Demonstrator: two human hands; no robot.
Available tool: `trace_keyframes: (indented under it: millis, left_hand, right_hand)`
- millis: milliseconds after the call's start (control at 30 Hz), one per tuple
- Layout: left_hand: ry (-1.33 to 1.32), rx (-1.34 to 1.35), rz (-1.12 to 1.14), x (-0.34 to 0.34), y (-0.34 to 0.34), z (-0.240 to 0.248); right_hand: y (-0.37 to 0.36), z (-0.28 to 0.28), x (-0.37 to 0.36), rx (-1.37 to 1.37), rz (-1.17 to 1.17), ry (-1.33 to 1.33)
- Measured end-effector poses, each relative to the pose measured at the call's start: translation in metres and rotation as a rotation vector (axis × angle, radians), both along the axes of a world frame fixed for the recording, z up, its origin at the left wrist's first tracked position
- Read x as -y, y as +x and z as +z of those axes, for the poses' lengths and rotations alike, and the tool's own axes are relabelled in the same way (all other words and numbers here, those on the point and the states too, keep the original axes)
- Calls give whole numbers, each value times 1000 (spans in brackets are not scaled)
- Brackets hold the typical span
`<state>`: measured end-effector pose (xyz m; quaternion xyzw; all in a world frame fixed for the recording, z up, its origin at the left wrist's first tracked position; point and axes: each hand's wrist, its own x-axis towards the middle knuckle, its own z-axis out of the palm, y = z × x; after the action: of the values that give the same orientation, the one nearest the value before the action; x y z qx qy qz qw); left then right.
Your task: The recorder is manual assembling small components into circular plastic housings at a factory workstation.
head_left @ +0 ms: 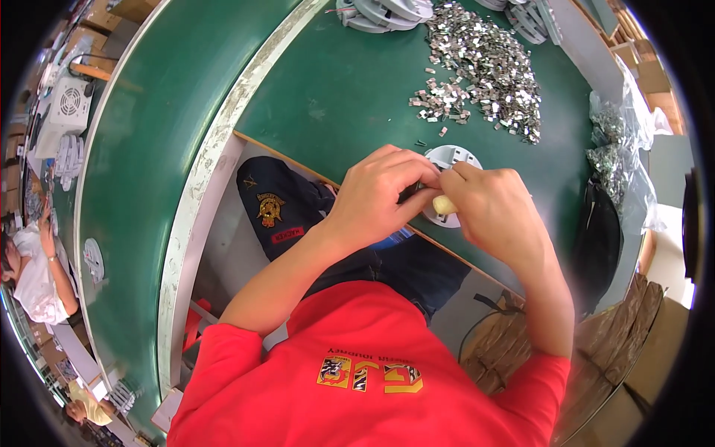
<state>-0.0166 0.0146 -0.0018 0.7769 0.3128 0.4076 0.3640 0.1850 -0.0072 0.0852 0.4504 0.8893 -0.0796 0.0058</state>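
A round white plastic part (452,154) with slots lies on the green table near its front edge, mostly covered by my hands. My left hand (378,188) reaches over its left side, thumb and fingers closed toward each other; what they pinch is hidden. Over the right side, my right hand (497,212) is closed, with its fingertips meeting those of the left. A pale yellow rounded piece (445,205) shows at its curled fingers; whether it is a finger cover or a handle, I cannot tell. Just beyond the part lie small dark pins (421,143).
A large heap of small shiny metal pieces (484,63) spreads across the far table. Grey round housings (383,13) are stacked at the back. On the right are a clear plastic bag (629,130) and a black bag (598,238). A green conveyor (160,149) runs left, with people beyond.
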Motion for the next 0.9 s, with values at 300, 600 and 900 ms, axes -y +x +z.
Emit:
trace_keyframes:
  millis: [300,600,900]
  left_hand:
    - [30,-29,46,3,6,3]
    - [65,-53,48,1,1,7]
    - [304,-202,172,-46,-8,4]
  right_hand:
    - [-1,-31,55,-202,-261,305]
    - [-22,-41,60,186,-192,392]
    - [-3,-33,54,-373,-387,308]
